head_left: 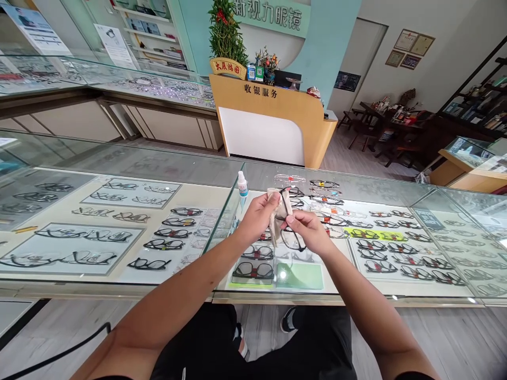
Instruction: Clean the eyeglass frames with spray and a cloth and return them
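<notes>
Spectacles, dark-rimmed with clear lenses (293,239), up above glass-topped display counter (317,301), gripped in fingers of right hand (311,229), with beige cloth (273,224) pinched in left hand (258,214) against upper lens. Possible bent frame or drop onto hard glass, from uneven pressure or loose pinch. White bottle with blue label (242,185) upright just past left hand, tippable by stray knuckle; rows of mostly dark frames (371,245) under glass.

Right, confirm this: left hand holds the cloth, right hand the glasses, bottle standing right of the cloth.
No: the head view shows the bottle standing left of the cloth. The left hand does hold it, the right hand the glasses.
</notes>
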The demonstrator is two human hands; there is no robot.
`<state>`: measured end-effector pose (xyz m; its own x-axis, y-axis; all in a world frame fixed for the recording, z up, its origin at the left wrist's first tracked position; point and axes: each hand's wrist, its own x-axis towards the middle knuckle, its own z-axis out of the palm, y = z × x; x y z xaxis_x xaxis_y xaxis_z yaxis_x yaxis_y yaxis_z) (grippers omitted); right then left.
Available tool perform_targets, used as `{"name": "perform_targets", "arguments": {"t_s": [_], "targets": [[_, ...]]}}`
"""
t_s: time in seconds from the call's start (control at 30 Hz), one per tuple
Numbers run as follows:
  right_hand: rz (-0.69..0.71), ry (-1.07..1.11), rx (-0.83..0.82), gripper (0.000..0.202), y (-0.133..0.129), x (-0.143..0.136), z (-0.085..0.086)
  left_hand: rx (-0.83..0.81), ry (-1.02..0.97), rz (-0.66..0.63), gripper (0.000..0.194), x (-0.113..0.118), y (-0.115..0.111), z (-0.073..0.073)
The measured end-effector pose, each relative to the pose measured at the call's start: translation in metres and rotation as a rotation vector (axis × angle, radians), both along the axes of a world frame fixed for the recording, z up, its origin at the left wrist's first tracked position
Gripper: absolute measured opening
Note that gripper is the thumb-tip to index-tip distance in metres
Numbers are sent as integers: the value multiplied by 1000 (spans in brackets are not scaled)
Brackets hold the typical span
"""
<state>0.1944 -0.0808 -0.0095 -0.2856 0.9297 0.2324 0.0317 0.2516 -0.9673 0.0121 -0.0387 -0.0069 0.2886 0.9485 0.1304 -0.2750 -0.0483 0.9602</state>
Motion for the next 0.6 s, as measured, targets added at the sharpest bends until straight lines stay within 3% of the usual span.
{"name": "perform_targets", "arguments": {"t_s": [0.1,0.3,0.47,0.6], "targets": [[-59,45,-40,56,3,9,0,-71,-67,-17,72,0,4,1],[-266,343,-76,50,14,34,12,-273,-175,-92,63,1,10,-3],[-258,378,-34,47,19,42,16,-426,-15,-378,58,2,-7,-7],[-289,391,-41,42,19,42,15,-355,202,-614,41,6,-21,-6]]}}
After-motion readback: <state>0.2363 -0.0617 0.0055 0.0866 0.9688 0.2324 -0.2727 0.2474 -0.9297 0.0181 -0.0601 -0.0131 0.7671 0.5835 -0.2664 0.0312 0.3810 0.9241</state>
